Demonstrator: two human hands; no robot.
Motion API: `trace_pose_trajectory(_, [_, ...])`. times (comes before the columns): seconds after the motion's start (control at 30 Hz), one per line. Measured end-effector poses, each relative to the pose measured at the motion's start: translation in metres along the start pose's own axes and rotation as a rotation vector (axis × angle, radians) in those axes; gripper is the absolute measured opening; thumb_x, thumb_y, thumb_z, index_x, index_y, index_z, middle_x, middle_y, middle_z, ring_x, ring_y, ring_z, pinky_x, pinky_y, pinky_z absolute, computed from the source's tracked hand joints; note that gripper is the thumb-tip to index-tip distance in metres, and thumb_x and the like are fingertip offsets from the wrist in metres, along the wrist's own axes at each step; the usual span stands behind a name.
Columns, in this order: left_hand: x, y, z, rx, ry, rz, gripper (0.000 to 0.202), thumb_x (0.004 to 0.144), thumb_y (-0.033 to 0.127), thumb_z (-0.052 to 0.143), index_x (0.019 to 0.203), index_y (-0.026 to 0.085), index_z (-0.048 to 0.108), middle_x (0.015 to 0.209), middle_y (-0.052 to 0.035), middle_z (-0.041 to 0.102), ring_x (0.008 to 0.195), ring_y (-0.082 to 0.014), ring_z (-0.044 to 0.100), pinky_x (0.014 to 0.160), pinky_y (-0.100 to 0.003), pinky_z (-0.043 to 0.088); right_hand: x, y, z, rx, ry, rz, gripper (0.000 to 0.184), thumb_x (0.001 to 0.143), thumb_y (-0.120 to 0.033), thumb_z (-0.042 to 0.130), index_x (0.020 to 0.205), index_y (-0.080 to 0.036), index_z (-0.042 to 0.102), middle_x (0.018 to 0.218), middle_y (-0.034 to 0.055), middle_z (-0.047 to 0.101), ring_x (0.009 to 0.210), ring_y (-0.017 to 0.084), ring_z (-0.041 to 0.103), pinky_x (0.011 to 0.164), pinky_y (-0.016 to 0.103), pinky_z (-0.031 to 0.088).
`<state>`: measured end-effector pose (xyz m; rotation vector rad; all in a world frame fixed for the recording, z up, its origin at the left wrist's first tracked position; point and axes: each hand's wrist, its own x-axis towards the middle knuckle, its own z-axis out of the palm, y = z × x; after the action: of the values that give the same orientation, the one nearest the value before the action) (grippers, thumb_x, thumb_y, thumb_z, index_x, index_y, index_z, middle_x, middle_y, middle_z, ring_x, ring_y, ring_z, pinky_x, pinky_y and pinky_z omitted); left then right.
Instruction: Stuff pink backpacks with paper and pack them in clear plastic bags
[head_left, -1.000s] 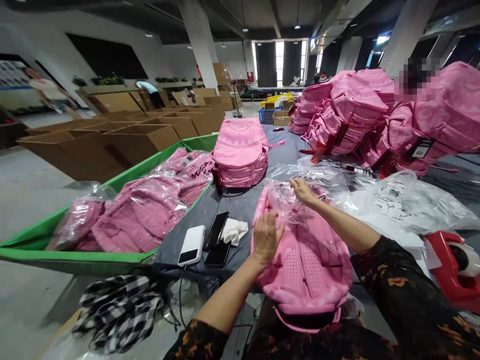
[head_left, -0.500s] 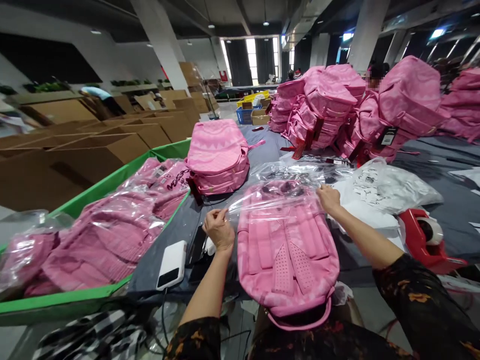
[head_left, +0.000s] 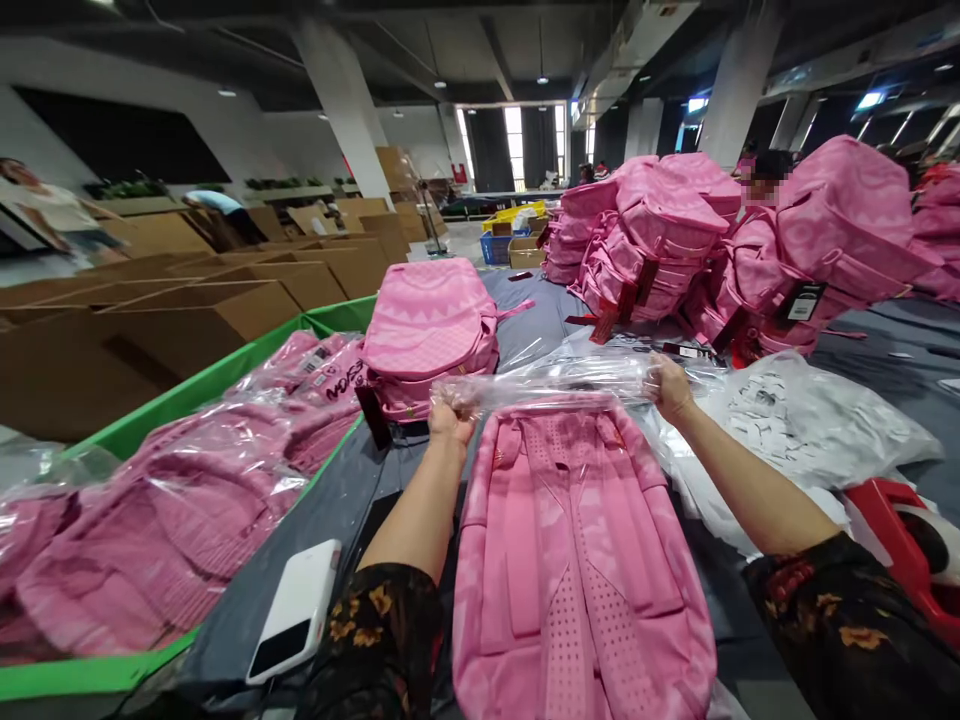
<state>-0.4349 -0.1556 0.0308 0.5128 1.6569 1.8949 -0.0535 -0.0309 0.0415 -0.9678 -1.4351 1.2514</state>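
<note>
A pink backpack (head_left: 577, 560) lies in front of me on the table, its straps facing up. Across its far end stretches a clear plastic bag (head_left: 562, 385), gathered into a band. My left hand (head_left: 452, 415) is closed on the bag's left side, and my right hand (head_left: 670, 388) grips its right side. Both hands are just beyond the pack's far edge. Whether the bag still covers part of the pack underneath, I cannot tell. Another pink backpack (head_left: 427, 330) sits close beyond my left hand.
A green-edged bin (head_left: 97, 675) of bagged pink backpacks stands left, with cardboard boxes (head_left: 187, 330) behind. Stacked pink backpacks (head_left: 645, 220) fill the table's far right. A white power bank (head_left: 296, 605), a bag of white packets (head_left: 817, 410) and a red tape dispenser (head_left: 900, 530) lie nearby.
Both hands have moved away from me with the plastic, which has bunched toward the pack's far end. More of the backpack's strap side is uncovered. The view has shifted.
</note>
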Motion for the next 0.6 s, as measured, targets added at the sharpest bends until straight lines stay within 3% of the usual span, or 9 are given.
trace_pose_trajectory(0.1, [0.021,-0.003,-0.008,0.115,-0.199,0.191,0.037,0.100,0.032,0.039,0.069,0.024,0.057,0.059,0.0017,0.052,0.060,-0.0155,0.056,0.063,-0.023,0.057,-0.004,0.025,-0.009,-0.455,-0.226,-0.325,0.027,0.090,-0.037,0.062,0.070,-0.022,0.052,0.060,-0.0020,0.049,0.062,0.015,0.054,0.071,0.028,0.052])
trace_pose_trajectory(0.17, [0.029,-0.014,-0.021,0.296,-0.372,0.236,0.025,0.090,0.023,0.054,0.067,0.023,0.063,0.065,-0.0011,0.061,0.071,-0.0166,0.061,0.081,-0.024,0.057,-0.009,0.044,-0.018,-0.771,-0.411,-0.440,0.013,0.089,-0.026,0.057,0.078,-0.020,0.062,0.077,0.0059,0.064,0.082,0.020,0.063,0.092,0.036,0.051])
trace_pose_trajectory(0.23, [0.031,-0.033,-0.033,0.496,-0.530,0.259,0.014,0.077,0.012,0.063,0.068,0.022,0.068,0.077,-0.0034,0.072,0.091,-0.0185,0.067,0.108,-0.033,0.047,-0.013,0.061,-0.023,-1.086,-0.576,-0.487,0.022,0.090,-0.017,0.047,0.093,-0.018,0.069,0.100,0.0128,0.072,0.101,0.022,0.065,0.106,0.042,0.045])
trace_pose_trajectory(0.3, [0.028,-0.056,-0.042,0.687,-0.629,0.299,0.014,0.071,0.010,0.065,0.071,0.022,0.070,0.090,-0.0052,0.077,0.106,-0.0228,0.067,0.119,-0.044,0.034,-0.015,0.075,-0.021,-1.256,-0.673,-0.405,0.027,0.088,-0.014,0.048,0.100,-0.018,0.072,0.112,0.0135,0.073,0.109,0.022,0.066,0.114,0.043,0.039])
trace_pose_trajectory(0.37, [0.021,-0.078,-0.048,0.817,-0.639,0.339,0.012,0.068,0.012,0.066,0.073,0.021,0.072,0.099,-0.0091,0.078,0.116,-0.0271,0.065,0.120,-0.048,0.031,-0.013,0.081,-0.013,-1.332,-0.718,-0.317,0.025,0.085,-0.015,0.054,0.100,-0.018,0.073,0.109,0.0112,0.076,0.106,0.022,0.068,0.116,0.041,0.036])
trace_pose_trajectory(0.47, [0.008,-0.096,-0.058,0.926,-0.594,0.380,0.010,0.066,0.017,0.068,0.074,0.021,0.072,0.112,-0.0111,0.076,0.124,-0.0282,0.062,0.117,-0.047,0.035,-0.007,0.077,0.001,-1.379,-0.669,-0.264,0.021,0.085,-0.015,0.056,0.094,-0.016,0.074,0.096,0.0111,0.077,0.095,0.023,0.069,0.111,0.040,0.039])
trace_pose_trajectory(0.53, [0.000,-0.097,-0.065,0.897,-0.538,0.339,0.004,0.065,0.020,0.070,0.069,0.020,0.070,0.101,-0.0104,0.077,0.113,-0.0278,0.066,0.109,-0.043,0.043,-0.003,0.066,0.010,-1.404,-0.621,-0.243,0.021,0.089,-0.016,0.053,0.090,-0.015,0.074,0.092,0.0129,0.077,0.090,0.024,0.069,0.103,0.038,0.041])
trace_pose_trajectory(0.6, [-0.006,-0.093,-0.073,0.865,-0.479,0.286,0.008,0.065,0.023,0.071,0.060,0.020,0.065,0.076,-0.0083,0.073,0.091,-0.0270,0.069,0.095,-0.040,0.051,-0.002,0.053,0.019,-1.420,-0.589,-0.227,0.022,0.091,-0.019,0.053,0.088,-0.016,0.074,0.091,0.0140,0.076,0.088,0.025,0.069,0.092,0.034,0.044])
